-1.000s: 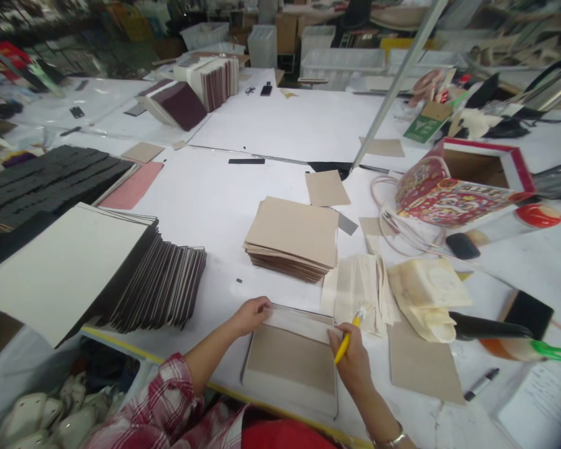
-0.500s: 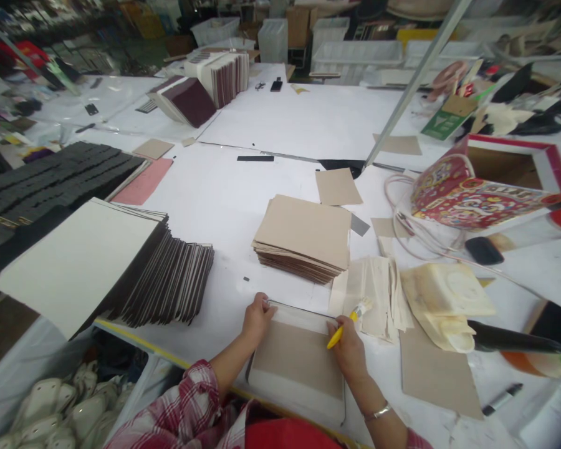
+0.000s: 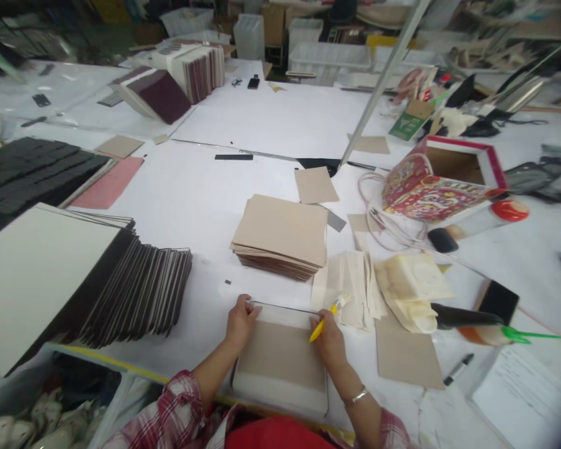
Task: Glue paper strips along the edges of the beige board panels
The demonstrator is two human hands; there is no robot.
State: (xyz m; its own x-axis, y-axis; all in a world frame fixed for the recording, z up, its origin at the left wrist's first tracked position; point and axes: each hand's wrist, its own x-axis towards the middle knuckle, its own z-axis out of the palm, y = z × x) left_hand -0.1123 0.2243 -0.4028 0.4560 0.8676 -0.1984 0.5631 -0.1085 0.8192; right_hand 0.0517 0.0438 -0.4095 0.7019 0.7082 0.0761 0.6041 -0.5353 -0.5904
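Note:
A pale flat panel (image 3: 273, 398) with a dark edge lies in front of me at the table's near edge, and a taupe board (image 3: 280, 352) covers its middle. My left hand (image 3: 241, 323) pinches the panel's far left corner between thumb and fingers. At the far right corner is my right hand (image 3: 330, 342), closed around a yellow-handled brush (image 3: 321, 325). Its bristles point up and away, and its thumb and fingertips touch the panel's edge. Just beyond the panel stands a stack of beige boards (image 3: 283, 231).
At left, a fanned pile of dark-edged panels (image 3: 144, 293) lies beside a large pale sheet (image 3: 42, 268). To the right are paper strips (image 3: 348, 290), a cream glue-stained container (image 3: 414, 284), a marker (image 3: 459, 369) and a red patterned box (image 3: 430, 187). A metal pole (image 3: 383, 84) rises behind.
My view has turned slightly right, so everything sits farther left. Both hands stay at the panel's far corners, and the brush remains in my right hand.

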